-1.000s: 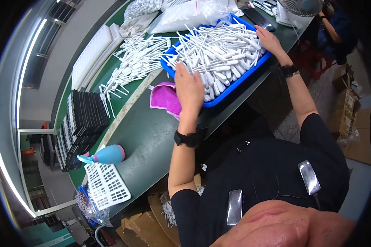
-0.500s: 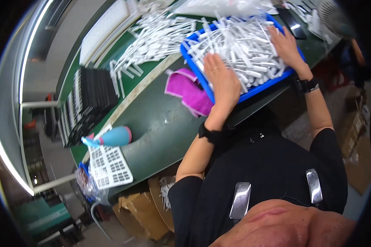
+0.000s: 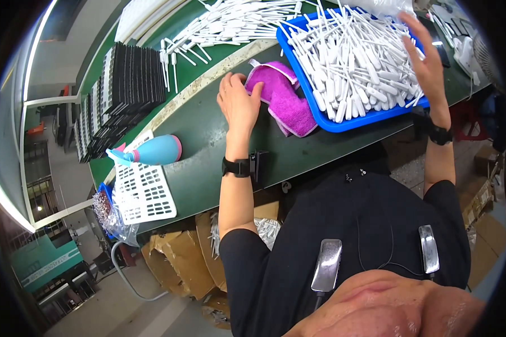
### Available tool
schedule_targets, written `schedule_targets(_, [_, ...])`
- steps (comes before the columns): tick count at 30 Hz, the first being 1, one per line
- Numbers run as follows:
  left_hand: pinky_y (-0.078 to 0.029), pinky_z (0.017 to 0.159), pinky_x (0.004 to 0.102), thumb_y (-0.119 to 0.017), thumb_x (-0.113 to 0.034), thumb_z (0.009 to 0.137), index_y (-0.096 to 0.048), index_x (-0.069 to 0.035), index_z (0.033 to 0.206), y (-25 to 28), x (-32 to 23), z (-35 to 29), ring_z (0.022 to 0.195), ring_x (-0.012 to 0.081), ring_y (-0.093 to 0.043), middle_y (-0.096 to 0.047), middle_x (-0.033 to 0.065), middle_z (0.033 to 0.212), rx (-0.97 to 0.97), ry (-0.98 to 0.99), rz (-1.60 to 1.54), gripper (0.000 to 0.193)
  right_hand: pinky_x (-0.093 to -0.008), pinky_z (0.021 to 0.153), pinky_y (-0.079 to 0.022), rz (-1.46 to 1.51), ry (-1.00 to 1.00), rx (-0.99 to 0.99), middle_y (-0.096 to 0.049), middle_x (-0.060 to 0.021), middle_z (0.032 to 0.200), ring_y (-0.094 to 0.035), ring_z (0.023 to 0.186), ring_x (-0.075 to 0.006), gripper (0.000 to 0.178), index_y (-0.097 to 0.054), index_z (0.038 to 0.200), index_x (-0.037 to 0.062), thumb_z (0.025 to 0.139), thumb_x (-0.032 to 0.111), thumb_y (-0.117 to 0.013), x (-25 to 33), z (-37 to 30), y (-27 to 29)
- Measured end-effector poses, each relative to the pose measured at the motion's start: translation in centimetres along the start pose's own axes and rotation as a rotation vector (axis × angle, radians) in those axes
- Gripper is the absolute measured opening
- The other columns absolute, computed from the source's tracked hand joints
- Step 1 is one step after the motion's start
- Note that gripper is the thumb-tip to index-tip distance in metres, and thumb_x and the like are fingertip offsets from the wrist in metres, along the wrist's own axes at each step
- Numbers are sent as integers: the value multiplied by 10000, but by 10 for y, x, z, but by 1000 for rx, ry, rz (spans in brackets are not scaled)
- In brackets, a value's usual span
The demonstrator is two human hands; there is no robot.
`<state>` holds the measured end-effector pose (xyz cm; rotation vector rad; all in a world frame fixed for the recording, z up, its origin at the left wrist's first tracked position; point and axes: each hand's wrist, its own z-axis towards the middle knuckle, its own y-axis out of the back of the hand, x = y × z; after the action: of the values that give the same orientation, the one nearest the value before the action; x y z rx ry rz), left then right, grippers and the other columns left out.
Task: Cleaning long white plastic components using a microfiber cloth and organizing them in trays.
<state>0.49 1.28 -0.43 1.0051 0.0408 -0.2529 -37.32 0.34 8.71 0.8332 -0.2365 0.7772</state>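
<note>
My left hand is over the green worktable at the left edge of a purple cloth. Its fingers are apart and hold nothing; whether the thumb touches the cloth I cannot tell. My right hand is raised at the right side of a blue tray, thumb and fingers spread, with nothing in it. Heaped in the tray are many thin white plastic sticks with thicker ends, the thick ends mostly toward me. The crumpled cloth lies beside the tray's left wall.
More white sticks lie loose at the back. Stacked black trays stand to the left. A blue spray bottle lies across a white slotted panel. Cardboard boxes sit below the table; a fan is at far right.
My left hand has left the tray's left side and moved left to the cloth. My right hand has lifted off the sticks at the tray's right side. The view has shifted.
</note>
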Motion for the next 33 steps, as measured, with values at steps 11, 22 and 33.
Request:
schedule_targets(11, [-488, 609, 380, -617, -158, 796, -566, -47, 884, 102, -116, 29, 680, 305, -620, -607, 130, 792, 176, -59, -622, 151, -259, 852, -460, 996, -474, 798, -615, -69, 1055, -569, 990, -153, 312, -562, 1189, 30, 936, 202, -500, 90, -33, -80])
schedule_targets(22, [-476, 574, 258, -628, -231, 835, -669, -27, 890, 100, -44, 84, 712, 133, -643, -679, 83, 802, 291, 219, -987, 215, -320, 988, -409, 1298, -439, 576, -488, -115, 1289, -487, 1175, -226, 536, -333, 1374, 43, 890, 105, -556, 38, -74, -79])
schedule_targets(33, [-488, 744, 405, -540, -149, 822, -681, -157, 968, -55, 100, 131, 865, 318, -619, -628, 125, 935, 172, 37, 46, 203, -353, 963, -442, 682, -247, 144, -504, -116, 1280, -506, 1157, -208, 477, -394, 1326, 39, 903, 220, -521, -192, 2, -36])
